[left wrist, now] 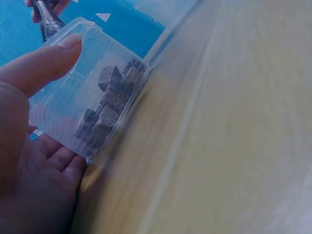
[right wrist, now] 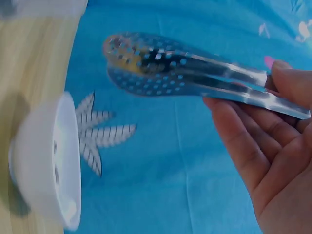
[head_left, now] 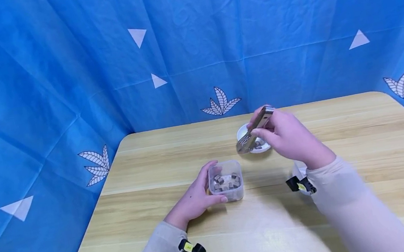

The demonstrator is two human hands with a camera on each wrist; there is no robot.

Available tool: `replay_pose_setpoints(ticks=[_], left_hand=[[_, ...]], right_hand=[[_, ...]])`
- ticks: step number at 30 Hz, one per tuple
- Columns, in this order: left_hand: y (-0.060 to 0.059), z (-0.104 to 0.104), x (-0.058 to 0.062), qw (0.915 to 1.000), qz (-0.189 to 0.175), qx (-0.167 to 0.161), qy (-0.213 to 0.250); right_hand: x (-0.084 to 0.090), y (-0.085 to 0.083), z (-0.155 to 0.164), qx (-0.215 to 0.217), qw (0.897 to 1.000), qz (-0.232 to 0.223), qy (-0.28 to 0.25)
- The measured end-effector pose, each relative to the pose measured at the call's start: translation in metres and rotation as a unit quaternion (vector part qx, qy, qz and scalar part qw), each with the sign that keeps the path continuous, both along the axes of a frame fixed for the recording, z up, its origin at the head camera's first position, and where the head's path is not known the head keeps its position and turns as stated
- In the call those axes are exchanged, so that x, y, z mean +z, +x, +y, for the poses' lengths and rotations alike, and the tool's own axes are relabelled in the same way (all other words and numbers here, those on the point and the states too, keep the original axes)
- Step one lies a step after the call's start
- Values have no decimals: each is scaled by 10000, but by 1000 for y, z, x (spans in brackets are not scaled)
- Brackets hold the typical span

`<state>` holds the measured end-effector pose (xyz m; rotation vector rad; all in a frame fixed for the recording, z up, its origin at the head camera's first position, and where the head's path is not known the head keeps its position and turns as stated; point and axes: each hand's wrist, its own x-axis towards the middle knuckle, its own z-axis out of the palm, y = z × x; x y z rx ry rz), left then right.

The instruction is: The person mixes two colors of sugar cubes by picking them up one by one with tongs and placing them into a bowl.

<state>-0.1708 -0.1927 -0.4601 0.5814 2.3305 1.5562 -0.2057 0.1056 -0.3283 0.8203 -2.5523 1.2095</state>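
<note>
My left hand (head_left: 196, 195) grips a clear plastic box (head_left: 237, 195) that stands on the table, thumb on one side and fingers round the other. Several small brown cubes (left wrist: 114, 100) lie on its bottom. My right hand (head_left: 289, 137) holds metal tongs (right wrist: 161, 66) with perforated heads, pinched between thumb and fingers. The heads lie close together; whether anything is between them I cannot tell. Just below them is a white bowl (right wrist: 36, 156), partly covered by the tongs and hand in the head view. A few dark pieces (head_left: 259, 144) show inside it.
A whitish object (head_left: 300, 168) sits under my right wrist, mostly hidden by it. The wooden table (head_left: 152, 158) ends at a blue patterned curtain (head_left: 183, 51) along the back and left.
</note>
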Motion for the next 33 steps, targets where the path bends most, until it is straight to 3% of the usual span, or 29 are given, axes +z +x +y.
replay_pose_setpoints(ticks=[6,13,21,33], left_hand=[[-1,-1,-1,9999,11,-98,79],[0,-3,-2,10000,25,-17,-78],[1,-4,-1,9999,122,-19,-94],[-1,-3,-1,10000,15,-22,-35]], right_hand=[[-7,8,-24,602,9980,-39,-165],[-31,8,-50,1115,9935,-110,184],[-44,6,-59,1196,9912,-237,510],[-47,6,-59,1221,9907,-165,580]])
